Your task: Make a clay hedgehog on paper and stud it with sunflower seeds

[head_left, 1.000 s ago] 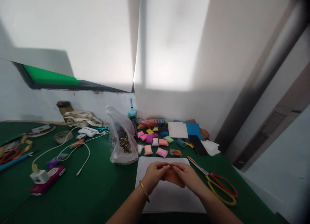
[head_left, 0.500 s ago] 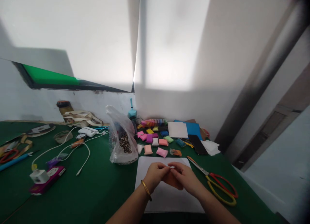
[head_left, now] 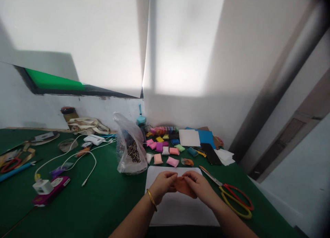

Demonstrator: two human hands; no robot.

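Observation:
My left hand [head_left: 162, 185] and my right hand [head_left: 199, 187] meet over a white sheet of paper [head_left: 177, 207] on the green table. Both are closed on a flat orange piece of clay [head_left: 182, 186] held between their fingertips, a little above the paper. A gold bangle [head_left: 151, 198] circles my left wrist. Just beyond the paper lie several small coloured clay packets [head_left: 165, 150].
Red-and-yellow scissors [head_left: 229, 193] lie right of the paper. A clear plastic bag [head_left: 130, 148] stands to the paper's left rear. White cables [head_left: 77, 159], a charger on a purple box [head_left: 48, 190] and tools are at the left. Blue, white and black sheets [head_left: 198, 138] lie by the wall.
The orange clay shows more between my fingers than before. My hands have shifted slightly but stay together over the paper.

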